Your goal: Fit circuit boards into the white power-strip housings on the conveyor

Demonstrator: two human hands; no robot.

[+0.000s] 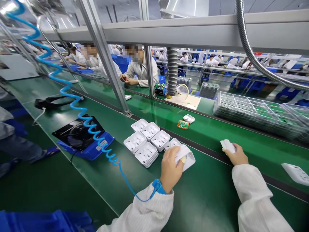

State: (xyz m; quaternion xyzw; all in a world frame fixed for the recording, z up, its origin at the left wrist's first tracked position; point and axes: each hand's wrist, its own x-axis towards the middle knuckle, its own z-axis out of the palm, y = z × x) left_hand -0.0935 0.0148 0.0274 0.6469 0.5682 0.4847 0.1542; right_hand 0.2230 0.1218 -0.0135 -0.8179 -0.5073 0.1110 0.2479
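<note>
My left hand [171, 169], with a blue wrist strap [158, 186], is closed on a white plastic cover [189, 161]. The cover is tilted just above the green bench, beside stacks of similar white covers [146, 154] with small slots in them. Farther right, my right hand [238, 156] pinches a small white plastic piece [228, 146] over the dark belt edge; its exact kind is partly hidden by my fingers. Beyond the stacks lie a green circuit board [183, 124] with an orange rim and a small white shell [189, 119].
A coiled blue cord [79, 111] runs to my wrist strap. To the left are a blue bin [96, 151] holding a black fan-like unit. Clear trays [256, 112] are stacked at right, near another white casing [295, 173]. A metal post [106, 61] rises ahead; co-workers sit beyond.
</note>
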